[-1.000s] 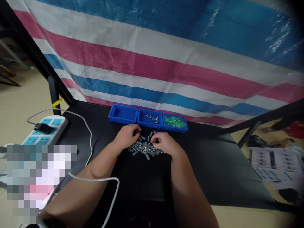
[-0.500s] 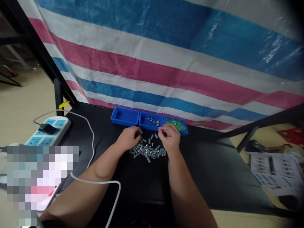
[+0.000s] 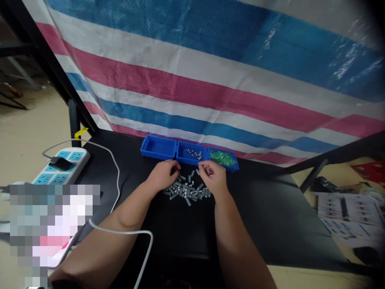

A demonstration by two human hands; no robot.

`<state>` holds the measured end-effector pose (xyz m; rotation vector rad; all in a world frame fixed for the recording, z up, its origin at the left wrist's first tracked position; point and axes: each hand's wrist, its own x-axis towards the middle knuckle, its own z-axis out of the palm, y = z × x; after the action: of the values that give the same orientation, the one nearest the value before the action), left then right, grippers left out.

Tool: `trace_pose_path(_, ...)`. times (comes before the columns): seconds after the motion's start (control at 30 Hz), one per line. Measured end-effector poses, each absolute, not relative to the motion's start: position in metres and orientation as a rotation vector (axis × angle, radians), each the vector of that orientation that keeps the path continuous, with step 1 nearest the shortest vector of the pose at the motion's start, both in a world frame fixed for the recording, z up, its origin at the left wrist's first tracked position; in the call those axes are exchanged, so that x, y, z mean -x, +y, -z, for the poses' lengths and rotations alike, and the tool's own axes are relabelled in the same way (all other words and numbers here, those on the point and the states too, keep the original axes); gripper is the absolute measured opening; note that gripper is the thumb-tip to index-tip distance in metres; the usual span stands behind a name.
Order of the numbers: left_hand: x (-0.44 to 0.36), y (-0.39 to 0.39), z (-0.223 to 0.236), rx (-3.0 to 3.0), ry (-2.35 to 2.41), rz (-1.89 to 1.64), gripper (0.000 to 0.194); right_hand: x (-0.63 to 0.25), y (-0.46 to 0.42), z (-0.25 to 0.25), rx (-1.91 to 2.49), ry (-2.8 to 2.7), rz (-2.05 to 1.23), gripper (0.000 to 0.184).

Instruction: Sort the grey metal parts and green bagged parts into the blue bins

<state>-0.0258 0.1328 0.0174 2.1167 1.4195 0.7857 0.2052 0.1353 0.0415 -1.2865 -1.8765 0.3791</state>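
A loose pile of small grey metal cylindrical parts (image 3: 186,192) lies on the black table, just in front of a row of blue plastic trays. My left hand (image 3: 164,174) rests at the pile's upper left with its fingers curled inward. My right hand (image 3: 213,177) hovers at the pile's upper right, fingertips pinched together just below the trays. Both hands' fingertips are hidden, so any small part in them cannot be seen. The middle tray (image 3: 191,160) holds several small metal parts, the right tray (image 3: 223,166) holds green pieces, and the left tray (image 3: 158,154) shows nothing inside.
A black table (image 3: 264,224) carries a white power strip (image 3: 64,165) at left, with a white cable (image 3: 117,176) running across to my left forearm. A striped tarpaulin (image 3: 192,92) hangs behind. Printed papers (image 3: 345,212) lie on the floor at right.
My right hand has moved up from the pile's right side towards the trays and dropped back slightly. The view has shifted a little. My left hand stays nearly in place.
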Motion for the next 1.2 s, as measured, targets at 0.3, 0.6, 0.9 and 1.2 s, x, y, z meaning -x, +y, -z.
trace_pose_path(0.3, 0.025, 0.132, -0.019, -2.120, 1.417, -0.780, 0.019, -0.210, 0.130, -0.037, 1.323, -2.236, -0.799, 0.007)
trace_pose_path(0.6, 0.025, 0.133, -0.016, -2.115, 1.400, -0.799, 0.016, -0.218, 0.133, -0.024, 1.505, -2.225, -0.901, 0.007)
trace_pose_path(0.9, 0.025, 0.132, -0.018, -2.113, 1.400, -0.787, 0.018, -0.210, 0.131, -0.030, 1.414, -2.273, -0.761, 0.008)
trace_pose_path(1.2, 0.025, 0.133, -0.014, -2.124, 1.389, -0.785, 0.021, -0.192, 0.152, -0.026, 1.286, -1.584, -0.360, 0.020)
